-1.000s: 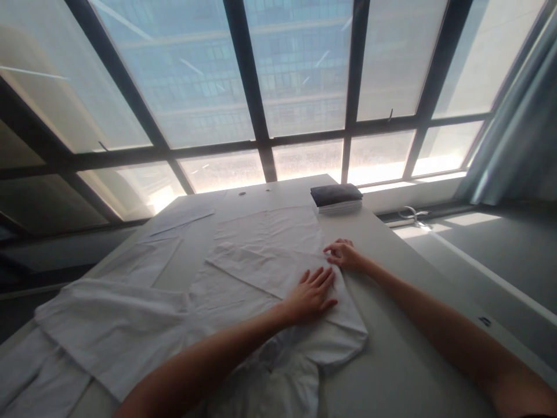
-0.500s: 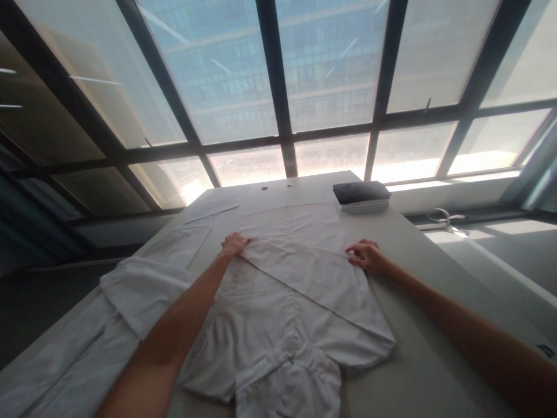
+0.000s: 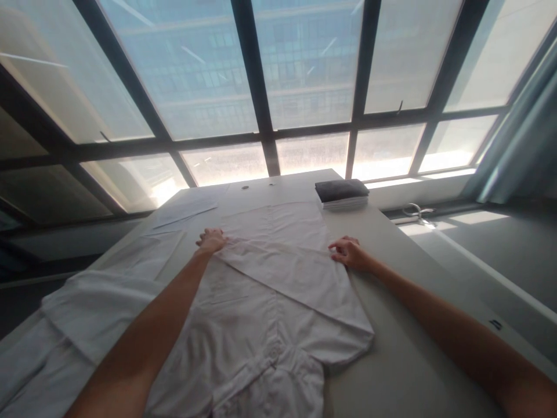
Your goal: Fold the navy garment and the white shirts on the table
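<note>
A white shirt (image 3: 278, 273) lies spread over the table, its collar end toward me and a sleeve folded slantwise across its front. My left hand (image 3: 212, 239) is at the shirt's left edge, its thumb side on the cloth and the other fingers bent outward. Opposite it, my right hand (image 3: 348, 253) pinches the right edge between thumb and fingers. The fingertips of both hands are small and partly hidden. Beyond the hands, the shirt's lower part reaches flat toward the window.
More white garments (image 3: 117, 296) lie in a loose heap on the left of the white table (image 3: 400, 325). A folded stack with a dark piece on top (image 3: 342, 190) sits at the far right corner. Tall windows (image 3: 308, 69) rise behind the table; a curtain (image 3: 517, 133) hangs at the right.
The whole view has shifted, so the table and hands appear farther left. My left hand's outer fingers look more spread; the shirt lies much as before.
</note>
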`<state>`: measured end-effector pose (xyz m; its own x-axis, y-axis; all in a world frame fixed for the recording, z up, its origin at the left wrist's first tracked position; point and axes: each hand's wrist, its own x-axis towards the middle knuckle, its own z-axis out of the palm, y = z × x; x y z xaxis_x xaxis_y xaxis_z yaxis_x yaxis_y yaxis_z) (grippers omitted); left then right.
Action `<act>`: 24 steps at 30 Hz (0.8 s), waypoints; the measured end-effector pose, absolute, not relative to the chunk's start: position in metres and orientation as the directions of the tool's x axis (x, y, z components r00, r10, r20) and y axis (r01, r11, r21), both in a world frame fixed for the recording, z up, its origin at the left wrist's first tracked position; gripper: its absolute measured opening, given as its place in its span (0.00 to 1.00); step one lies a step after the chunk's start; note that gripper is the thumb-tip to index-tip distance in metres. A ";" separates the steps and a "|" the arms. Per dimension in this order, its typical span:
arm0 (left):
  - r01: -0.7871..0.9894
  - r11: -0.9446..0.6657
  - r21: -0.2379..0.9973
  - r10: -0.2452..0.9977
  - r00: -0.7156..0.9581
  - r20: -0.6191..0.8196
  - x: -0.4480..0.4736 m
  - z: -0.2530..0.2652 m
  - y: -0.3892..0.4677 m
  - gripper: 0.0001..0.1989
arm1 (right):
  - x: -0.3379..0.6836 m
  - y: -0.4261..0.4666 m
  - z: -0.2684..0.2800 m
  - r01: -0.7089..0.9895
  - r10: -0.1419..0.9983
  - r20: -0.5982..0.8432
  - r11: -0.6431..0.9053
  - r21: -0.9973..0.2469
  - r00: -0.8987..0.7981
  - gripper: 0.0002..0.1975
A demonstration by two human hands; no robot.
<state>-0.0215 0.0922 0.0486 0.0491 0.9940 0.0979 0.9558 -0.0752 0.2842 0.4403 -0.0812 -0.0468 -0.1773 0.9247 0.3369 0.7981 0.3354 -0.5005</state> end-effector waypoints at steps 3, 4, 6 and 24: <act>0.959 -0.164 0.232 0.973 0.118 0.200 0.027 0.037 0.063 0.23 | 0.442 -0.077 -0.047 0.773 0.913 0.395 0.323 -0.546 -0.102 0.15; 0.912 -0.346 0.221 0.927 0.295 0.233 0.049 0.034 0.047 0.21 | 0.443 -0.075 -0.046 0.754 0.907 0.417 0.309 -0.579 -0.052 0.16; 0.630 -0.737 0.243 0.675 0.702 0.228 0.096 0.027 0.007 0.20 | 0.445 -0.071 -0.045 0.716 0.895 0.445 0.284 -0.637 0.041 0.20; -0.100 -0.938 0.331 -0.111 0.994 -0.016 0.177 0.005 -0.129 0.31 | 0.444 -0.073 -0.036 0.843 0.951 0.114 0.308 -0.442 -0.287 0.26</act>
<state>0.1766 -0.1291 0.0053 0.9937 -0.1110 -0.0158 -0.0996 -0.9383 0.3312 0.4442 -0.0730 -0.0362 -0.2873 0.9510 0.1141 0.8427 0.3076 -0.4419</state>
